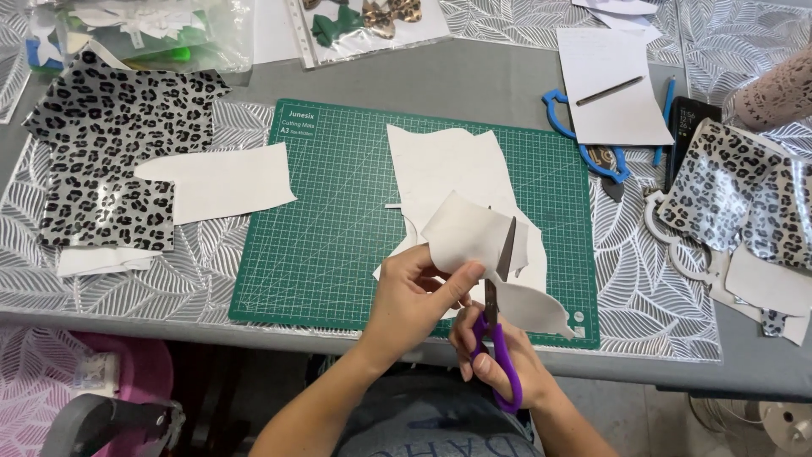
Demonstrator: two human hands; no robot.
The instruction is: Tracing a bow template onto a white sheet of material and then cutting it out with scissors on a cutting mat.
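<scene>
My left hand (414, 296) pinches a small white piece of sheet material (469, 233) by its lower edge, holding it up over the green cutting mat (330, 228). My right hand (499, 355) grips purple-handled scissors (497, 338); their blades are open and bite into the right edge of that piece. Larger white offcuts (448, 165) lie on the mat beneath and behind it.
A leopard-print sheet (106, 152) and a white sheet (224, 182) lie at left. More leopard-print pieces (744, 195), white rings, a phone (689, 127), blue templates (592, 144) and paper with a pencil (609, 85) are at right. Bagged bows sit at the back.
</scene>
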